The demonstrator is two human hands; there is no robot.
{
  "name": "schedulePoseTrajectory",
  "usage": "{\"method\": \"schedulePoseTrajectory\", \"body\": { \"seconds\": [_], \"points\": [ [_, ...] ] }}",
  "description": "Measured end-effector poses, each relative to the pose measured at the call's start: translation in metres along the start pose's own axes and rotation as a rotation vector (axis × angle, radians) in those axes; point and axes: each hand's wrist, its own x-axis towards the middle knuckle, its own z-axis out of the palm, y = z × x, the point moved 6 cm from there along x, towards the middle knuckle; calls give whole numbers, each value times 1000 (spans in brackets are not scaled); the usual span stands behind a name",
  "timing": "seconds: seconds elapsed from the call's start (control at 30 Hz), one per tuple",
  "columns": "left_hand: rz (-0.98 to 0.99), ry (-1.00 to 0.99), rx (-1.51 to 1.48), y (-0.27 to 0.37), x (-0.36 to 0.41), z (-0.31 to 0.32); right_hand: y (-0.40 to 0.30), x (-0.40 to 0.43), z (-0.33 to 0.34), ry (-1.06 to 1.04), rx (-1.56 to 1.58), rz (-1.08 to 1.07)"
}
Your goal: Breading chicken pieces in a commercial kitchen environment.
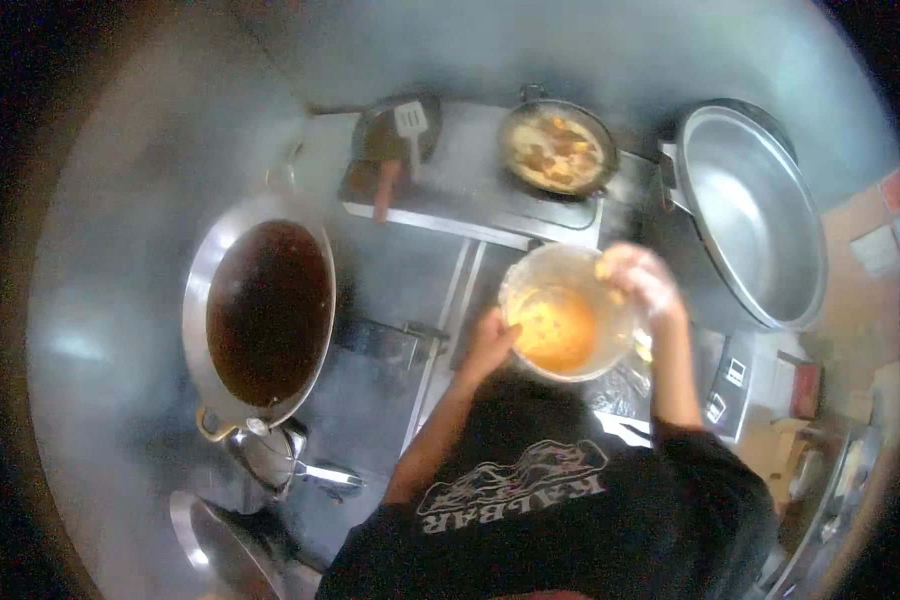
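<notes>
In front of my chest, a pale round tub holds yellow-orange batter with some lumps in it. My left hand grips the tub's near left side, thumb over the rim. Above the right part of the rim is my right hand, its fingers coated with something whitish. A small yellow lump of food shows at its fingertips, though blur hides its outline. Beyond the tub, a dark wok on the stove contains bubbling oil with several brown and yellow pieces.
A slotted turner lies over the left burner. Far left stands a large metal pan of dark liquid, with a handled strainer near it. At right is a big metal basin. Cardboard boxes sit at lower right.
</notes>
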Motion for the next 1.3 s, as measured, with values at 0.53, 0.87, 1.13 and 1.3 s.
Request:
{"method": "schedulePoseTrajectory", "body": {
  "seconds": [0.53, 0.87, 1.13, 1.3],
  "points": [
    [620, -35, 616, 142, -28, 49, 132, -11, 71, 543, 1097, 79],
    [567, -50, 675, 145, 31, 44, 115, -10, 76, 270, 614, -145],
    [82, -315, 345, 128, 73, -4, 97, -102, 18, 535, 163, -100],
    [321, -424, 458, 147, 45, 43, 120, -161, -42, 954, 275, -170]
  ]
}}
